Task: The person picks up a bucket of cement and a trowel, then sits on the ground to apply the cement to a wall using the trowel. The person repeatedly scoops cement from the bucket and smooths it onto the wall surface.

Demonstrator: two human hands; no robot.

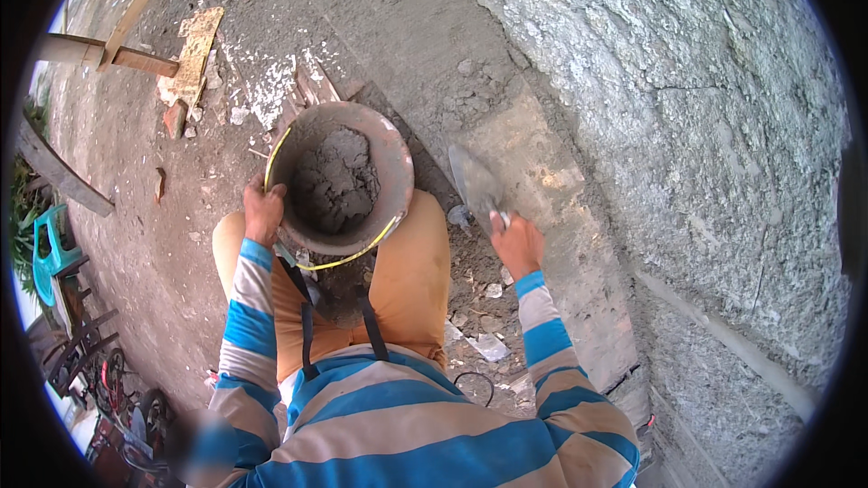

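Note:
My left hand (264, 210) is closed on the left rim of a round bucket (394, 158) with a yellow handle (348, 258). Grey wet mortar (339, 183) lies inside the bucket, which is tilted and rests against my knees. In my right hand (518, 246) is the grip of a trowel (474, 179); its grey blade points away from me, to the right of the bucket. Below the blade runs a ledge (542, 183) along the wall, its far stretch (398, 9) coated in grey mortar and its near part rough and bare.
A rough grey wall (696, 145) rises on the right. Wooden planks (145, 54), a piece of worn board (194, 54) and a brick fragment (175, 117) lie at the far left. A turquoise plastic chair (54, 253) and a bicycle (117, 398) stand at the left edge. Rubble (488, 343) litters the ground.

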